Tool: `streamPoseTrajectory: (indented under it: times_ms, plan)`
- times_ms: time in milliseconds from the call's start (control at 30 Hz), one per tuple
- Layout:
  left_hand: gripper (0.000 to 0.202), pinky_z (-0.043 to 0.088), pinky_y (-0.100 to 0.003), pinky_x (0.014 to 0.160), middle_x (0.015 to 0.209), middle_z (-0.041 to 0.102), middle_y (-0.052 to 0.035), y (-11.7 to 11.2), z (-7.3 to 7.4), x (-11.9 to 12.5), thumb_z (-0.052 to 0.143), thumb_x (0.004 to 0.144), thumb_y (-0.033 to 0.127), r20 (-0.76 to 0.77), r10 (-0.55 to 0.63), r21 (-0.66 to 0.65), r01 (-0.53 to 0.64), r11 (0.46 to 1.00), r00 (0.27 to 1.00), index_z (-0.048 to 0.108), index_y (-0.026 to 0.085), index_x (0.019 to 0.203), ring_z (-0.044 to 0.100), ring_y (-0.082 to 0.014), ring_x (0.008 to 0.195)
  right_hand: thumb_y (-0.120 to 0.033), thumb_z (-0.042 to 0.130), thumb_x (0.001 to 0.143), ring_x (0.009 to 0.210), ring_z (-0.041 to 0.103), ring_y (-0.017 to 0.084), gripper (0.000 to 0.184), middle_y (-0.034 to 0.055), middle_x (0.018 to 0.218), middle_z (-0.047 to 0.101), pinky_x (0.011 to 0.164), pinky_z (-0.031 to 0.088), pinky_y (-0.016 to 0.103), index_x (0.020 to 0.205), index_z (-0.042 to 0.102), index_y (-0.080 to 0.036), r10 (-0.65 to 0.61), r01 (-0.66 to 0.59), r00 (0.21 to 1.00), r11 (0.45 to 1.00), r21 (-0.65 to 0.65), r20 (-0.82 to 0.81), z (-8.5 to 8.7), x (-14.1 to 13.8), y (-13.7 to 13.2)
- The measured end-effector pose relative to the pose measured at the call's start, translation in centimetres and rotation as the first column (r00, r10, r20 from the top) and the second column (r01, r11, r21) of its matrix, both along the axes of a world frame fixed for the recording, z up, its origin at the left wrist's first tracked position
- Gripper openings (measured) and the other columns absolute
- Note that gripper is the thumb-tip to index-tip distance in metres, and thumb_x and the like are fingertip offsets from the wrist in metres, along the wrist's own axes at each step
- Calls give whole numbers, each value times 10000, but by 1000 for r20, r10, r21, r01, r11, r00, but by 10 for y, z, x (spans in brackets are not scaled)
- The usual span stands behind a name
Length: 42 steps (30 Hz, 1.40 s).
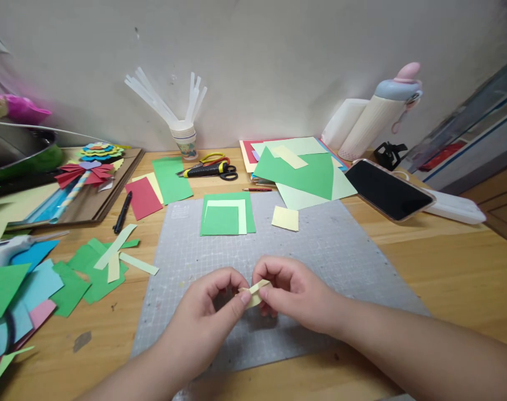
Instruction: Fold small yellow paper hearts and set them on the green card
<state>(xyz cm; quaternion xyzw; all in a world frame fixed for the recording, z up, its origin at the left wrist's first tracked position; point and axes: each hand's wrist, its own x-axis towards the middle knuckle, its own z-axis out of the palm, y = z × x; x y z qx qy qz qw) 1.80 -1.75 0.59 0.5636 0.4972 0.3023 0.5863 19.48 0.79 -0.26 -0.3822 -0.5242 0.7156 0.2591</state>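
Between my two hands, above the grey cutting mat (pixel 186 256), is a small piece of pale yellow paper (pixel 256 297) with a folded edge. My left hand (pixel 215 303) pinches its left side between thumb and fingers. On the other side, my right hand (pixel 295 289) grips the paper near the fold. My fingers hide part of it. Farther up the mat lies a pale yellow paper square (pixel 285 218). Beside it, to the left, green and light green squares (pixel 222 220) are stacked from large to small.
Green paper scraps (pixel 98 273) lie left of the mat, near a black pen (pixel 122 213). Scissors (pixel 228 172) and a paper cup (pixel 184 140) with straws stand behind. Coloured sheets (pixel 299 172), a phone (pixel 389 189) and a bottle (pixel 374 114) occupy the back right.
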Motion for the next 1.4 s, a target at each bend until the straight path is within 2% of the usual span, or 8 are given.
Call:
streamPoseTrajectory:
  times_ms: [100, 333, 533, 833, 967, 1100, 1267, 1400]
  plan:
    - [224, 372, -260, 638, 675, 543, 9, 0, 2, 1, 574, 842, 355, -33, 15, 16, -14, 1000, 999, 555, 182, 701, 466, -147, 678, -262, 597, 754, 561, 493, 92, 128, -42, 606, 517, 540, 413, 226, 755, 504, -175, 5, -5, 1000, 1000, 4, -16, -1, 0, 0]
    - [227, 412, -290, 689, 731, 616, -23, -1, 5, 2, 549, 857, 356, -84, -6, 63, 12, 998, 996, 575, 173, 726, 541, -173, 730, -324, 588, 788, 547, 496, 94, 172, -36, 612, 523, 533, 412, 230, 771, 511, -171, 28, -28, 998, 1000, -1, -48, -2, 2, 1]
    - [227, 414, -294, 693, 726, 611, -19, 0, 3, 1, 550, 861, 359, -65, 9, 67, -5, 998, 998, 572, 175, 730, 542, -174, 735, -332, 570, 801, 568, 514, 96, 170, -22, 652, 551, 542, 415, 229, 815, 531, -167, 38, -38, 993, 999, 6, -112, -4, 4, 2]
    - [202, 403, -265, 658, 699, 586, -2, -2, 7, 3, 542, 851, 309, -118, 7, 124, 8, 992, 993, 569, 180, 698, 526, -154, 699, -303, 592, 773, 552, 484, 89, 154, -47, 601, 503, 534, 400, 224, 753, 504, -178, 12, -12, 1000, 1000, 3, 21, 0, 0, 1]
    - [190, 400, -270, 662, 697, 589, 4, -1, 7, 2, 520, 857, 272, -201, 7, 205, 36, 978, 980, 562, 187, 692, 532, -151, 691, -292, 611, 758, 548, 478, 86, 159, -49, 593, 504, 526, 394, 219, 741, 500, -180, 16, -16, 1000, 1000, 3, 19, 0, 0, 2]
    - [198, 399, -281, 667, 706, 599, 3, -1, 7, 2, 501, 866, 273, -258, 9, 213, 48, 976, 966, 563, 191, 697, 544, -158, 702, -344, 587, 776, 547, 492, 93, 184, -41, 600, 511, 524, 404, 228, 743, 513, -179, -2, 2, 1000, 1000, -8, 0, 0, 1, 2]
    - [175, 395, -290, 705, 739, 615, 7, -2, 5, 1, 498, 882, 249, -310, -10, 277, 101, 956, 951, 575, 203, 732, 554, -160, 732, -279, 560, 794, 539, 472, 86, 134, -43, 590, 504, 528, 397, 225, 726, 512, -173, -15, 14, 1000, 999, 41, 19, -3, 1, 3]
    - [98, 401, -287, 720, 779, 628, 12, -3, 3, 0, 520, 875, 230, -324, 26, 306, 79, 949, 946, 582, 224, 800, 558, -167, 773, -252, 552, 796, 533, 451, 81, 115, -51, 586, 488, 520, 371, 218, 723, 510, -174, -17, 13, 999, 996, 83, 42, -4, 1, 2]
